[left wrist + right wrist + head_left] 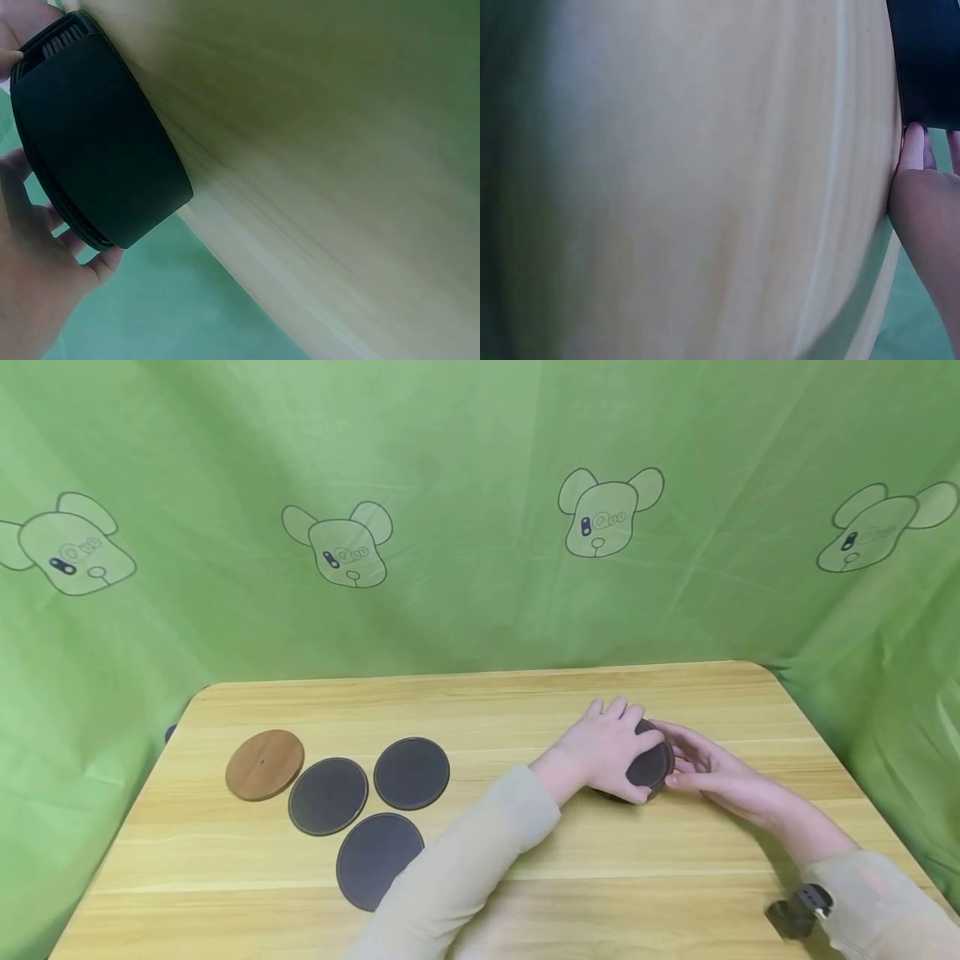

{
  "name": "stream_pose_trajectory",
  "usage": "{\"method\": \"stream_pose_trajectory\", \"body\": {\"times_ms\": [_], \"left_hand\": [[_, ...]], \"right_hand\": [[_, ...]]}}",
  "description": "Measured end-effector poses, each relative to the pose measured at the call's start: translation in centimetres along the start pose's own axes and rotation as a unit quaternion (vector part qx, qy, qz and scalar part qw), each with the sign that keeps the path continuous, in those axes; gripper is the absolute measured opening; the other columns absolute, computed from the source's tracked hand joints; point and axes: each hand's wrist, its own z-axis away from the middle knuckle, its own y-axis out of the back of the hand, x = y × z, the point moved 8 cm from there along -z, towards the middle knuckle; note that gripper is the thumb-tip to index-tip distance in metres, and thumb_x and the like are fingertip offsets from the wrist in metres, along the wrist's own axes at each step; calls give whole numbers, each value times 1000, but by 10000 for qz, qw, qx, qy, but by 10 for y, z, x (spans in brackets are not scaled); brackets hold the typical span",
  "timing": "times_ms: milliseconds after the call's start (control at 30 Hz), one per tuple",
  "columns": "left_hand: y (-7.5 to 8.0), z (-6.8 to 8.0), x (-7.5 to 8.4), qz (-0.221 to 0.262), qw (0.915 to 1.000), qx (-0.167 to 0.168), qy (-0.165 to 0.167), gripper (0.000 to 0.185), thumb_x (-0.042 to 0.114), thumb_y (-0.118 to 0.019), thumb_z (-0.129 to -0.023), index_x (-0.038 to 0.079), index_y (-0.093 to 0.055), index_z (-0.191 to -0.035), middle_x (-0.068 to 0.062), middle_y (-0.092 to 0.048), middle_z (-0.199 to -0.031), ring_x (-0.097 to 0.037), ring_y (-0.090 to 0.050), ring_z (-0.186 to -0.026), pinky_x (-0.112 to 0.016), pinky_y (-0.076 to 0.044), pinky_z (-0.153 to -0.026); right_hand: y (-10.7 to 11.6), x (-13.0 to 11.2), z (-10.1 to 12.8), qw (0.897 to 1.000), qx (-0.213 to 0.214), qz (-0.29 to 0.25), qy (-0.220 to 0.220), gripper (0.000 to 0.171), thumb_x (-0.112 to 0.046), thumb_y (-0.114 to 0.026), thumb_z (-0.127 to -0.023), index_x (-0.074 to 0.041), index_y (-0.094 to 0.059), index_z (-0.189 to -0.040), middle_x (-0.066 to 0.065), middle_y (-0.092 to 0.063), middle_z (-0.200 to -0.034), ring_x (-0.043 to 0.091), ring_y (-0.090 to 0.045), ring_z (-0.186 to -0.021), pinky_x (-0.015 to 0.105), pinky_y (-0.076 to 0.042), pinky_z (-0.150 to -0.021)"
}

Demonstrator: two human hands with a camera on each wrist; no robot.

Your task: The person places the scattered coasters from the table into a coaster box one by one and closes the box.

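Note:
Toward the right of the table, both hands hold a black, round-sided coaster holder (101, 131), tipped on its side. My left hand (603, 752) reaches across it from the left, thumb at its near edge and fingers over the far side. On the right side my right hand (712, 772) curves its fingers and thumb about the rim. In the left wrist view, a slot in the holder shows several stacked edges inside. Left of the hands lie three dark round coasters with stitched rims: a far one (412, 773), a middle one (328, 796) and a near one (375, 860).
A brown wooden disc (266, 765) with a small mark at its centre lies at the far left of the coasters. The left sleeve (465, 852) overlaps the near coaster. Green cloth (465, 593) hangs behind and beside the wooden table (525, 702).

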Motion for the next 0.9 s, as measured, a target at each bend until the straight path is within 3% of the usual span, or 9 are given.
{"method": "stream_pose_trajectory", "body": {"times_ms": [167, 500, 900], "left_hand": [[1, 1, 1, -125, 9999, -14, -22, 83, 81, -59, -86, 40, -44, -156, 3, -47, -151, -14, -42, -136, -33, -38, -108], [-3, 1, 3, -275, 9994, -164, -122, 76, 80, -54, -92, 39, -45, -156, 4, -43, -157, -17, -40, -143, -40, -37, -118], [-2, 7, 1, -365, 9988, -259, -194, 74, 80, -48, -96, 38, -45, -157, 5, -45, -159, -15, -41, -146, -35, -37, -119]], "right_hand": [[-1, -2, -1, 9999, -60, -31, 77, 79, 11, -56, -100, -1, -17, -168, -28, -49, -152, -8, -55, -134, 10, -45, -106], [-2, -5, -1, 10000, -47, 25, 20, 79, 10, -57, -101, -1, -16, -168, -30, -47, -153, -10, -54, -133, 9, -45, -105], [-2, -3, -1, 10000, -83, -39, 31, 80, 10, -56, -101, -3, -15, -169, -31, -45, -154, -11, -53, -134, 9, -44, -106]]}}
